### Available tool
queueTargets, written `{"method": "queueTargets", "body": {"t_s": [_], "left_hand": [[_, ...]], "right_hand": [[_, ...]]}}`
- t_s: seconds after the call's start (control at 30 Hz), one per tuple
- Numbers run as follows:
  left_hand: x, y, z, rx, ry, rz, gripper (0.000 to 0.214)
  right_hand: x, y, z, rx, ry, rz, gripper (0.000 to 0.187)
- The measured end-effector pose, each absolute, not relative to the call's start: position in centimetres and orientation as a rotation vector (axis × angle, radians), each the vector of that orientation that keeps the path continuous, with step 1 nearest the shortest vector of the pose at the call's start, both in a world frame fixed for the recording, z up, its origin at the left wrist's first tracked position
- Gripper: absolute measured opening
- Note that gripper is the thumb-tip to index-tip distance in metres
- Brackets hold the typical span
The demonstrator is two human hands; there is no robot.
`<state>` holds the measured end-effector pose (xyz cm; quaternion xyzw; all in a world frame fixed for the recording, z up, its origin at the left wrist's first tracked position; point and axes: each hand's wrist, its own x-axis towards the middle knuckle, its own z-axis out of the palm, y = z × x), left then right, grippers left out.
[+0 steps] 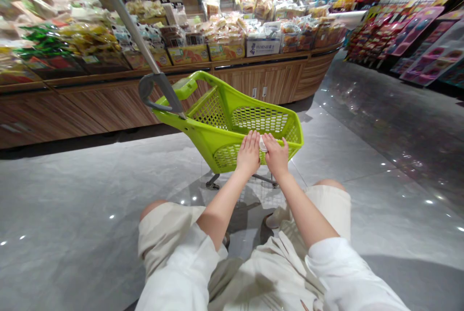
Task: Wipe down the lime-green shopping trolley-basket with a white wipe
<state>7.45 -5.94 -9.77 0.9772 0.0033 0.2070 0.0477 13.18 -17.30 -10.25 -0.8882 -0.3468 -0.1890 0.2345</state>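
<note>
White sleeves (177, 267) lead two outstretched forearms to a lime-green shopping basket cart (226, 154). The left hand (248, 153) and right hand (276, 157) lie palm-down on its near rim, beside a small white object (263, 144); whether either grips cannot be told.

A supermarket, by the look of it: a wood-panelled display island (261, 79) piled with bagged snacks (224, 35), racks of bright packaged goods (402, 35) (labels mostly too warped to read), a lime-green shopping cart (232, 127), and a polished tile floor (90, 195).
</note>
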Motion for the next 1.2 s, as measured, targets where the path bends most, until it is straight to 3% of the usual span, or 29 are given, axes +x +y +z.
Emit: {"method": "queueTargets", "body": {"t_s": [0.13, 0.3, 0.63, 0.8, 1.0, 1.2], "left_hand": [[7.4, -5.8, -9.9, 2.952, 0.006, 0.656, 0.081], [7.5, -6.1, -9.8, 2.933, 0.006, 0.632, 0.082], [7.4, -6.1, -9.8, 2.95, 0.023, 0.618, 0.085], [7.4, -5.9, -10.1, 2.956, 0.023, 0.66, 0.083], [7.6, -6.2, -10.4, 2.915, 0.016, 0.691, 0.083], [8.0, -6.7, -10.4, 2.909, 0.037, 0.694, 0.082]], "right_hand": [[15.1, -22.8, -12.1, -2.443, -0.978, -0.558, 0.073], [17.3, -28.0, -13.3, -2.519, -0.626, -0.599, 0.066], [14.0, -17.0, -10.0, -2.473, -0.964, -0.468, 0.06], [14.6, -20.5, -11.1, -2.438, -1.014, -0.52, 0.07], [17.4, -28.5, -13.5, -2.502, -0.595, -0.579, 0.068], [15.6, -21.7, -11.6, -2.485, -0.474, -0.574, 0.058]]}}
